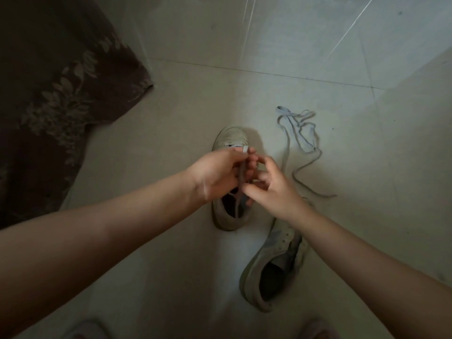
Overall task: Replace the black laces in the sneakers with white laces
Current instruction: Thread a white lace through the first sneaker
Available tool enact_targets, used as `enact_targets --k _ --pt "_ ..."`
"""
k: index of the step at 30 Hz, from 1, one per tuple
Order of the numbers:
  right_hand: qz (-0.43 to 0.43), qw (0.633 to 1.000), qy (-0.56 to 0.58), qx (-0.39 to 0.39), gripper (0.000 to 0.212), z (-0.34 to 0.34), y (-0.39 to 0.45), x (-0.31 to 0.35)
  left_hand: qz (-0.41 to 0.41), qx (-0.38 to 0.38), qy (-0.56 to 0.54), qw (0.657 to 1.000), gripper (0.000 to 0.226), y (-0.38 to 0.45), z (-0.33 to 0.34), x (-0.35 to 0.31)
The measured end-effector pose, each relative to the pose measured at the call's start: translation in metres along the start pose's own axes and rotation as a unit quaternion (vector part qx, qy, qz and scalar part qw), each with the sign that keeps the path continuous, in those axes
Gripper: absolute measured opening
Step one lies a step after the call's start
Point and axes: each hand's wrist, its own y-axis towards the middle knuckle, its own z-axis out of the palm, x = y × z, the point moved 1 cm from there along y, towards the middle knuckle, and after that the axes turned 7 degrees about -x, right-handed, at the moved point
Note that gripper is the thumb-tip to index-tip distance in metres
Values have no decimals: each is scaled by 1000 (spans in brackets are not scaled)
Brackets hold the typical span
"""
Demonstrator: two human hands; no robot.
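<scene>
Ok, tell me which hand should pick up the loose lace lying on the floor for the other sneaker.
Right. The right hand is nearer the loose white lace, which lies on the tiles to its right. The left hand pinches the lace over the far sneaker. The near sneaker lies under the right forearm.

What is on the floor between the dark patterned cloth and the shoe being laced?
Nothing: in the head view only bare floor tile lies between the cloth and the shoe.
</scene>
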Motion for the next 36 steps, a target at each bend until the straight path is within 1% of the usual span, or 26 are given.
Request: enact_targets --k 2,4,5,7,8,10,12,13,14,15,16,18,19,21,22,23,24,27,28,29,30,31,32,33,34,36 --pt "18 1000 9 21 46 3 1 0 10 -7 -4 1000 24 3 -1 -3" --pt "12 1000 7 18 35 2 3 2 22 -7 -3 1000 23 4 -3 -3" --pt "9 1000 13 0 31 0 5 2 32 -8 11 999 22 3 -4 -3" --pt "17 997 42 -59 26 -6 9 3 78 -36 82 993 17 1 -10 -2" --pt "28 994 62 -89 23 -8 11 3 107 -59 123 985 16 0 -13 -1" --pt "41 986 92 -132 28 -9 14 0 154 -94 179 967 16 -3 -20 3" --pt "33 986 82 -141 34 -7 17 -4 184 -112 243 946 15 -5 -27 11" --pt "23 987 71 -139 35 -5 17 -6 202 -122 295 926 13 -5 -31 15" --pt "10 989 62 -136 36 -2 16 -8 223 -131 360 896 11 -4 -35 20" --pt "-9 990 48 -133 36 0 15 -10 246 -134 428 859 11 -2 -40 25" --pt "-35 991 23 -128 36 1 12 -13 268 -131 496 815 11 -2 -43 29" --pt "-104 985 -73 -117 32 3 5 -18 313 -113 612 718 16 -2 -47 35" --pt "-143 974 -132 -113 28 3 2 -21 340 -103 658 664 20 -3 -50 38" --pt "-226 941 -227 -106 18 3 -3 -26 380 -84 734 557 25 -4 -50 40" --pt "-267 924 -254 -105 18 3 -4 -28 387 -74 759 519 27 -5 -50 41" --pt "-294 911 -270 -105 20 3 -4 -30 390 -64 777 490 27 -5 -50 41" --pt "-304 903 -286 -102 26 3 -4 -30 388 -53 791 470 28 -5 -49 41" --pt "-256 905 -331 -75 60 3 -1 -27 386 -19 826 411 23 -4 -46 41" --pt "-237 910 -334 -66 66 4 0 -25 388 -12 832 396 18 -4 -44 42" --pt "-234 911 -335 -62 64 6 2 -22 390 -8 836 387 15 -2 -42 42" --pt "-248 906 -337 -63 54 7 4 -20 388 -9 837 386 14 -2 -41 43" --pt "-268 899 -340 -65 45 8 5 -19 389 -14 835 389 14 -1 -41 43" --pt "-281 894 -342 -66 40 9 5 -19 391 -21 829 401 14 -1 -41 42" --pt "-285 891 -347 -62 37 8 5 -21 390 -28 818 421 13 -1 -43 42" --pt "-285 888 -358 -53 34 8 3 -24 385 -27 804 453 15 -1 -45 41" --pt "-285 871 -399 -34 28 8 -2 -30 362 -30 772 521 26 -2 -49 36"
